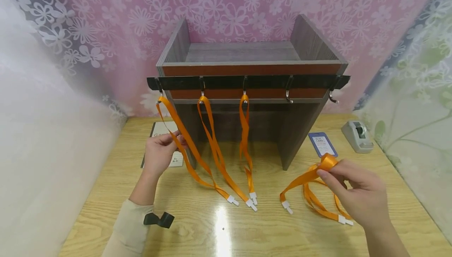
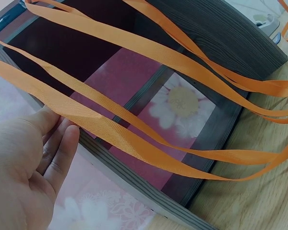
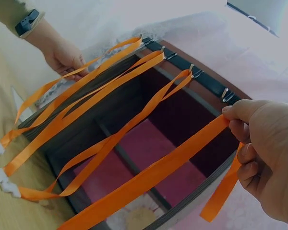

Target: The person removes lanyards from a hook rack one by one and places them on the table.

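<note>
Three orange lanyards hang from hooks on a black rail (image 1: 268,82). At the leftmost lanyard (image 1: 183,131), my left hand (image 1: 159,153) pinches one strap between thumb and fingers, below the hook. The middle lanyard (image 1: 215,141) and the third lanyard (image 1: 244,131) hang beside it, their white clips close to the tabletop. On the right, my right hand (image 1: 360,190) pinches another orange lanyard (image 1: 303,178) by its folded end; a white clip (image 1: 287,207) dangles from it. Under that hand, an orange strap (image 1: 314,206) with its own white clip (image 1: 345,220) lies on the table.
The rail runs across the front of a grey wooden shelf (image 1: 289,139); two bare hooks (image 1: 288,95) are on its right side. A blue-framed ID card (image 1: 323,144) and a grey tape dispenser (image 1: 357,136) lie at the right. Behind my left hand is a notebook (image 1: 175,159).
</note>
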